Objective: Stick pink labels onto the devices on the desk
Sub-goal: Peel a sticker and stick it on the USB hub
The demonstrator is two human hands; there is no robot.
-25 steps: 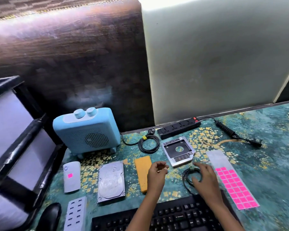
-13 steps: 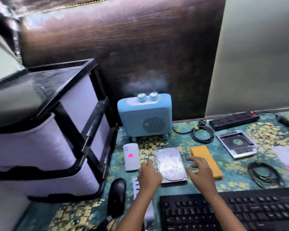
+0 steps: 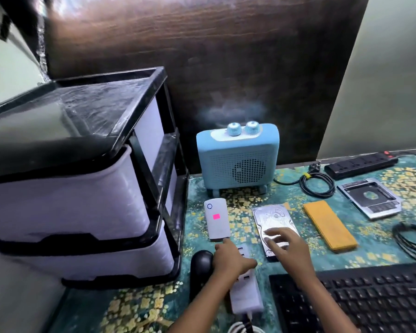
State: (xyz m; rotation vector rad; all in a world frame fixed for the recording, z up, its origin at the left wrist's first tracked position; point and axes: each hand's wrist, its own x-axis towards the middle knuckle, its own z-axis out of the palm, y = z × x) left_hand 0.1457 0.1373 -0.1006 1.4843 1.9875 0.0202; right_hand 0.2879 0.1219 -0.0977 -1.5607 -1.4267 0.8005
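Pink square label (image 3: 216,216) sits on the flat white oblong device (image 3: 217,227), at the left of the teal floral desk (image 3: 375,258). The left hand (image 3: 232,259) lies on a white multi-port charging strip (image 3: 246,294), its forefinger reaching the device's near edge; whether it grips cannot be told. The right hand (image 3: 289,251) spreads loose fingers over the silver metal hard drive (image 3: 271,218).

Teal desk top with gold flower pattern (image 3: 375,258), carrying a pale blue boxy heater (image 3: 237,159), slim white device (image 3: 216,223) bearing a pink label (image 3: 216,216), silver hard drive (image 3: 271,218), flat orange case (image 3: 329,225), silver drive caddy (image 3: 370,198), black power strip (image 3: 362,164), coiled black cable (image 3: 318,185), black mouse (image 3: 200,265), black keyboard (image 3: 370,299)
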